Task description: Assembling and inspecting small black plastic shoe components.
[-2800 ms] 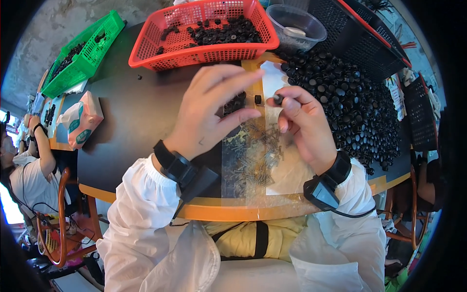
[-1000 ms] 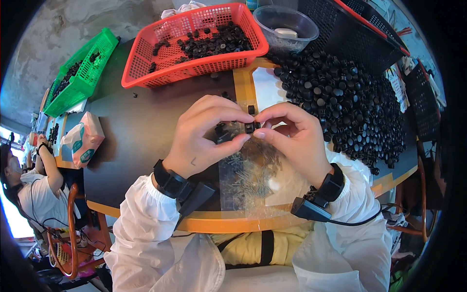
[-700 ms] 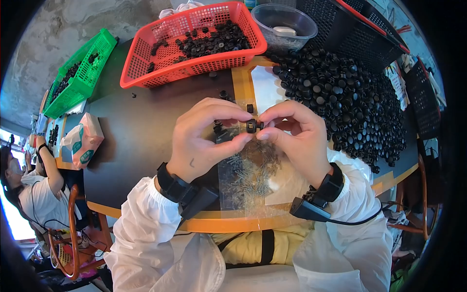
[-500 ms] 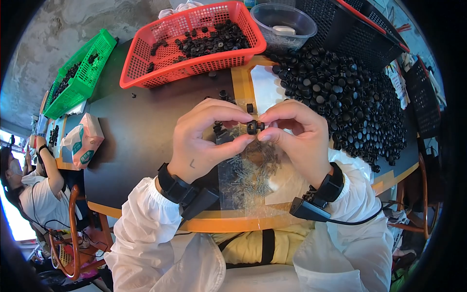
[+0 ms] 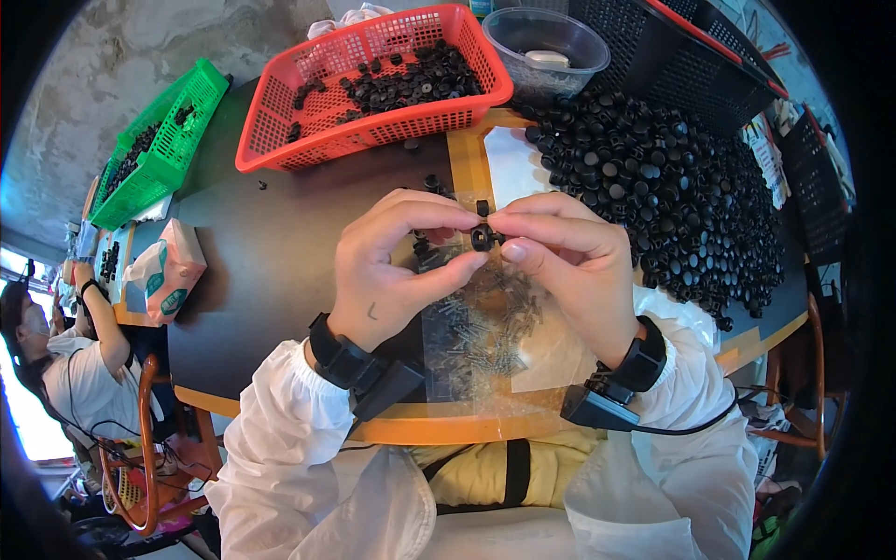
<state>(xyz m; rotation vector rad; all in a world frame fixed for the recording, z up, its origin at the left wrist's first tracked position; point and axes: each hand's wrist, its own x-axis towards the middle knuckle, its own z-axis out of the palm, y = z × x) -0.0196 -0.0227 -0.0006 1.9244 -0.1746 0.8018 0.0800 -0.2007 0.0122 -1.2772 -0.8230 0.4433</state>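
In front of me, over the middle of the table, my left hand (image 5: 387, 266) pinches a small black plastic cord lock (image 5: 483, 238) between thumb and forefinger. A hole shows in the side of its round body. My right hand (image 5: 579, 271) grips the other end with thumb and fingers, which partly hide it. Small metal springs (image 5: 476, 341) lie loose on a clear plastic sheet just below my hands. Several small black parts (image 5: 432, 183) sit on the table beyond my left fingers.
A red basket (image 5: 373, 129) of black parts stands at the back. Right of it are a clear tub (image 5: 551, 75) and a large pile of black caps (image 5: 667, 187). At the left are a green basket (image 5: 173, 140), a tissue pack (image 5: 173, 271) and another person (image 5: 93, 373).
My right fingertips have shifted in against the cord lock and now cover more of its right end. My left hand keeps its pinch. The whole view has slid slightly.
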